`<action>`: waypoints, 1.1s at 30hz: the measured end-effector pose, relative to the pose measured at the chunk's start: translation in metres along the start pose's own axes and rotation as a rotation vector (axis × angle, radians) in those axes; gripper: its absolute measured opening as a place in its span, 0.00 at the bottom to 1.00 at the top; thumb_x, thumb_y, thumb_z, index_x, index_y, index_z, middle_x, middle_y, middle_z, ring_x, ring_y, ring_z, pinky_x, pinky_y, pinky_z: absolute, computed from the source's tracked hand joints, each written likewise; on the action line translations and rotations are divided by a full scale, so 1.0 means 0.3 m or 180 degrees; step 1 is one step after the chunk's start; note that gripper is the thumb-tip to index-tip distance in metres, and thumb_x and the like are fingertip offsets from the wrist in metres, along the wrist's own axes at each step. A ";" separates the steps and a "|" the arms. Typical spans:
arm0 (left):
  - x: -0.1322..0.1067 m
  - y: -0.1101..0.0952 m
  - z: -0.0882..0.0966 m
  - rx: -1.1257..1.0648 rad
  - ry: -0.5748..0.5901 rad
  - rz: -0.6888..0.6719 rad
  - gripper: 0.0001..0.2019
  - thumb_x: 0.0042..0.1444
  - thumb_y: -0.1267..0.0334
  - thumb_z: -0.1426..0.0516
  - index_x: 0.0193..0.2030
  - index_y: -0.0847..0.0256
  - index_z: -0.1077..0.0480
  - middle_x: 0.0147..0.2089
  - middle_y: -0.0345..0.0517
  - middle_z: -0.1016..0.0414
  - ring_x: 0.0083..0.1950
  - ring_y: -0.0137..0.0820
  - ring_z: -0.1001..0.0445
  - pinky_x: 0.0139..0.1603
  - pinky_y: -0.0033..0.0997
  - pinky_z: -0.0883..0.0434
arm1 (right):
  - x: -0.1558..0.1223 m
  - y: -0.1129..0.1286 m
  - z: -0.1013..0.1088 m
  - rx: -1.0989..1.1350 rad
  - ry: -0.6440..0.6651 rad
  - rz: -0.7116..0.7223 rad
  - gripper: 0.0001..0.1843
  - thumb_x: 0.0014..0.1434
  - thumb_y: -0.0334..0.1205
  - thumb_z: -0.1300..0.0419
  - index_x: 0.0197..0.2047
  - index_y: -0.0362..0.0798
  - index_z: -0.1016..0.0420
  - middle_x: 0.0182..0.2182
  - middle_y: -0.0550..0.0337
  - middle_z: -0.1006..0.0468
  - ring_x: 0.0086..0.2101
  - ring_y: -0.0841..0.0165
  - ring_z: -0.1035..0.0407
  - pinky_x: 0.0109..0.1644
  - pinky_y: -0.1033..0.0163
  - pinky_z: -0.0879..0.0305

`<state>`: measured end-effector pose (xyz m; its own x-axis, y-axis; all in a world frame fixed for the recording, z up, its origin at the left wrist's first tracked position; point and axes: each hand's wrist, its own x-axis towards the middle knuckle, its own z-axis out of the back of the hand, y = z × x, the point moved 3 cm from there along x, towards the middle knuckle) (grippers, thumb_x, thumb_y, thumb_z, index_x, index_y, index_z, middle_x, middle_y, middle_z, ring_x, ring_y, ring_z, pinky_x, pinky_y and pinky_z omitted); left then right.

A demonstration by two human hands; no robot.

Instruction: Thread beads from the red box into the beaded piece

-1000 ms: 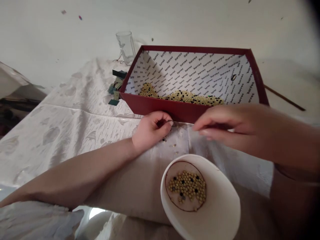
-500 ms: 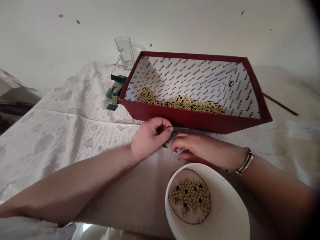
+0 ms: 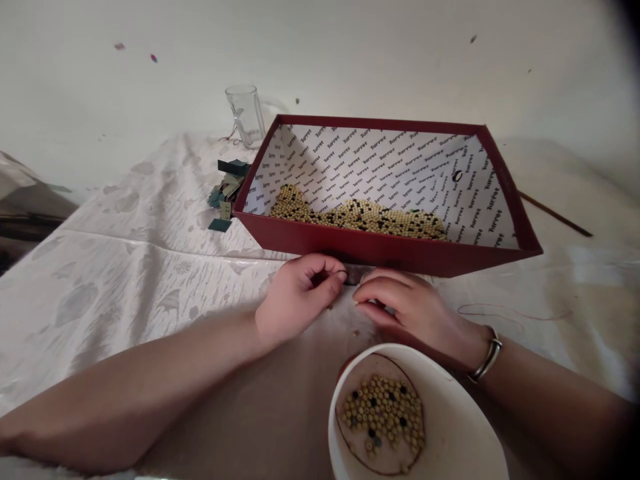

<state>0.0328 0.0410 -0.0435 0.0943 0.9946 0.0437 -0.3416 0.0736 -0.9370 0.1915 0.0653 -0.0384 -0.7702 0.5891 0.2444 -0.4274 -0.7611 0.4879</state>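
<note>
My left hand [image 3: 300, 300] is closed in a pinch, with a thin dark strand [image 3: 344, 272] showing at its fingertips, just in front of the red box. To its right, my right hand [image 3: 400, 303] pinches thumb and finger together on what looks like a small pale bead [image 3: 356, 304]. The two hands are close but apart. A loose bead [image 3: 355, 333] lies on the cloth below them. Nearest my right wrist stands a white bowl [image 3: 465, 420], with yellow and black beads [image 3: 383, 407] inside. A thin reddish thread [image 3: 515, 313] trails on the cloth at right.
A dark red box [image 3: 350, 244] with printed lining holds a heap of beads [image 3: 370, 217]. Left of it lie green paper pieces [image 3: 227, 190] and a clear glass [image 3: 245, 117]. A thin stick [image 3: 557, 215] lies at right. A patterned cloth [image 3: 120, 267] covers the table.
My right hand has closed its fingers at the bead and turned slightly. More of the reddish thread shows at right. The whole view has shifted a little; my left hand keeps its pinch.
</note>
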 end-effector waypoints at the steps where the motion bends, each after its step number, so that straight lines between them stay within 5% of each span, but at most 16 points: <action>1: -0.003 -0.003 -0.004 -0.0131 0.0021 0.0056 0.08 0.54 0.60 0.48 0.34 0.63 0.33 0.30 0.40 0.32 0.30 0.22 0.37 0.32 0.21 0.37 | -0.006 0.002 0.013 -0.0076 -0.0294 0.0079 0.04 0.55 0.33 0.46 0.36 0.48 0.31 0.33 0.62 0.29 0.36 0.73 0.35 0.41 0.67 0.39; 4: -0.011 -0.011 -0.020 -0.0655 0.0099 0.0277 0.09 0.53 0.60 0.47 0.34 0.63 0.33 0.30 0.40 0.33 0.31 0.22 0.36 0.34 0.23 0.37 | -0.014 0.010 0.035 -0.0348 -0.0847 0.0310 0.05 0.55 0.33 0.44 0.36 0.48 0.29 0.33 0.61 0.28 0.36 0.72 0.35 0.42 0.66 0.39; 11: -0.020 -0.007 -0.038 -0.1578 0.0117 0.0925 0.10 0.49 0.58 0.43 0.32 0.64 0.34 0.27 0.41 0.32 0.28 0.23 0.35 0.30 0.24 0.36 | -0.009 0.020 0.034 -0.0619 -0.1079 0.0480 0.06 0.53 0.33 0.43 0.35 0.47 0.26 0.31 0.58 0.27 0.34 0.70 0.35 0.39 0.63 0.36; 33: -0.004 0.007 -0.039 -0.1945 0.0241 0.0969 0.09 0.49 0.61 0.43 0.29 0.65 0.35 0.25 0.40 0.32 0.25 0.20 0.38 0.28 0.24 0.40 | 0.007 0.036 0.024 -0.1176 -0.1294 0.0499 0.05 0.53 0.34 0.42 0.32 0.46 0.25 0.29 0.59 0.25 0.32 0.70 0.35 0.38 0.64 0.37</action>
<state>0.0430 0.0392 -0.0495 0.1505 0.9549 -0.2561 0.2236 -0.2852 -0.9320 0.1887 0.0604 -0.0265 -0.6249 0.4628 0.6287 -0.5161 -0.8492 0.1122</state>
